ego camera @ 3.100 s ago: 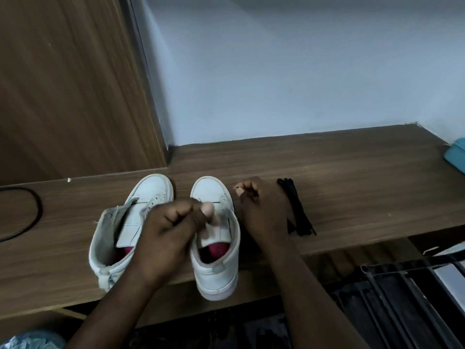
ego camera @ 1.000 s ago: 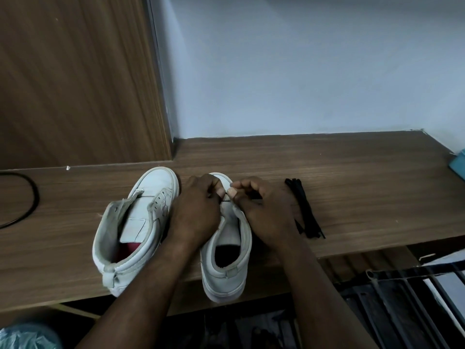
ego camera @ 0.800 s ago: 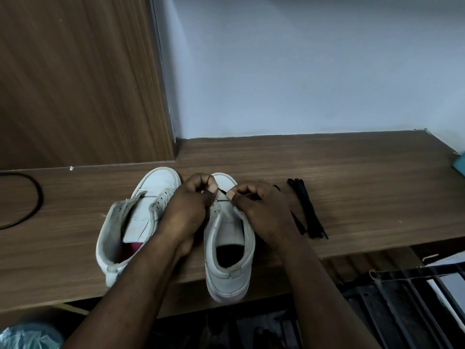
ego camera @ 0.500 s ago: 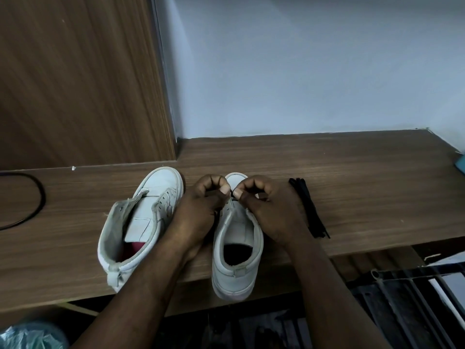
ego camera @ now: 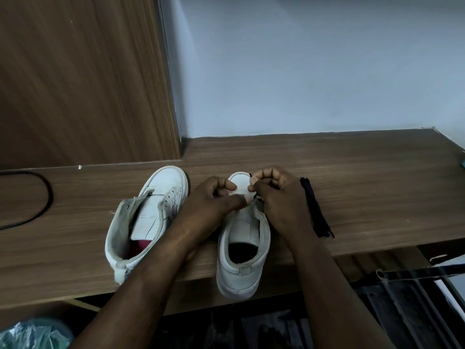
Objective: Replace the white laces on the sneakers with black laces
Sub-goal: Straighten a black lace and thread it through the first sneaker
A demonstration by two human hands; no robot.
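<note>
Worktop (ego camera: 364,172) carrying two white sneakers, side by side.
On the right sneaker (ego camera: 241,248) the left hand (ego camera: 214,197) grips the front, thumb laid across the tongue, while the right hand (ego camera: 279,197) pinches a thin black lace (ego camera: 258,199) at the eyelets. At its 9 o'clock the left sneaker (ego camera: 151,210) shows pink lining inside. One bundle of black laces (ego camera: 315,210) lies at 3 o'clock, one black cable (ego camera: 47,197) far at 9.

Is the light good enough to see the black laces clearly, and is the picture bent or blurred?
Head view: dim, even light, no glare; the black laces on the table merge into one dark bundle. Head view: the wide lens makes the edge of the wooden panel lean; the left sneaker looks sharp.
</note>
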